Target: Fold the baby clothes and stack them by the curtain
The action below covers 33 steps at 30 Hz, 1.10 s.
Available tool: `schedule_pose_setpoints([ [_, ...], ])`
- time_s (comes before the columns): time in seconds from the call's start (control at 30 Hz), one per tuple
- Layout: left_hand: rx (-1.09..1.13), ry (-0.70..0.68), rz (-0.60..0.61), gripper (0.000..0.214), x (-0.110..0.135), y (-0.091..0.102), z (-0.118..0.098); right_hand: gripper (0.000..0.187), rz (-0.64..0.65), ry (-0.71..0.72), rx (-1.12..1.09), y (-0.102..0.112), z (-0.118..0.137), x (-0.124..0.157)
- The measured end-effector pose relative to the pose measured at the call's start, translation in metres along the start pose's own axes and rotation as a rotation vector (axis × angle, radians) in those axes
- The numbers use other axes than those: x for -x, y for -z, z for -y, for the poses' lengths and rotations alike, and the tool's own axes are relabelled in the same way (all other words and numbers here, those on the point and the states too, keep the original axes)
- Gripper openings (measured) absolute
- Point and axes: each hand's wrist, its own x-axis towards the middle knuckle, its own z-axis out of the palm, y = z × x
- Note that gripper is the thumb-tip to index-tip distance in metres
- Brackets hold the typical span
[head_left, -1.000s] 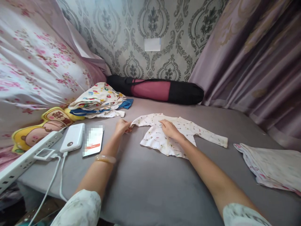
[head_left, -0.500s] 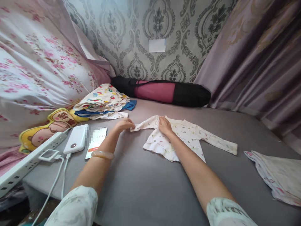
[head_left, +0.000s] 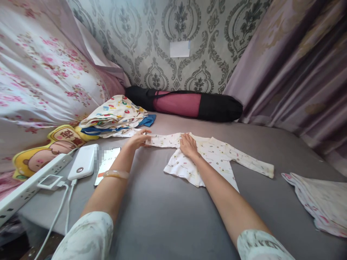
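A small white long-sleeved shirt (head_left: 214, 155) with a scattered print lies spread on the grey sheet, its sleeves out to both sides. At the end of its left-hand sleeve, my left hand (head_left: 140, 138) has the cuff between bent fingers; the grip itself is partly hidden. My right hand (head_left: 189, 145) lies flat with fingers stretched on the shirt near that sleeve's shoulder, pressing on the cloth. A bangle (head_left: 116, 174) circles my left forearm.
Piled clothes (head_left: 114, 115) lie back left, folded cloth (head_left: 325, 206) at the right. A long black and maroon bag (head_left: 179, 103) rests along the wall. Left are a phone (head_left: 108, 162), power bank (head_left: 84, 161), power strip (head_left: 35, 182), cables and a yellow cushion (head_left: 40, 157).
My left hand has shifted slightly left, and the sleeve in it now lies straighter and flatter. My right hand has moved a little left, its fingers more spread. The view has shifted slightly.
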Motion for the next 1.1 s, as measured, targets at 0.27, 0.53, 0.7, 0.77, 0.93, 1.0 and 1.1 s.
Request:
schedule_pose_setpoints([
  [0.27,0.002,-0.172,-0.003,0.049,-0.016,-0.005,0.023,0.044,0.043,-0.068,-0.027,0.011,0.004,-0.008],
  [0.53,-0.573,-0.739,-0.334,0.033,-0.039,-0.006,0.026,0.051,0.003,-0.017,0.033,0.003,0.007,-0.001],
  [0.7,-0.784,-0.850,-0.269,0.038,-0.055,-0.002,0.038,0.059,0.028,-0.015,0.056,0.002,0.010,0.001],
  [0.77,-0.819,-0.852,-0.249,0.037,-0.063,-0.002,0.042,0.059,0.029,-0.015,0.063,0.003,0.011,0.001],
  [0.93,-0.823,-0.844,-0.222,0.034,-0.082,-0.001,0.050,0.059,0.024,-0.026,0.090,0.002,0.013,0.002],
  [1.0,-0.834,-0.845,-0.212,0.033,-0.087,-0.002,0.052,0.059,0.011,-0.026,0.092,0.001,0.013,0.002],
  [1.1,-0.857,-0.833,-0.228,0.032,-0.092,-0.004,0.055,0.059,-0.007,-0.022,0.084,0.000,0.013,0.002],
])
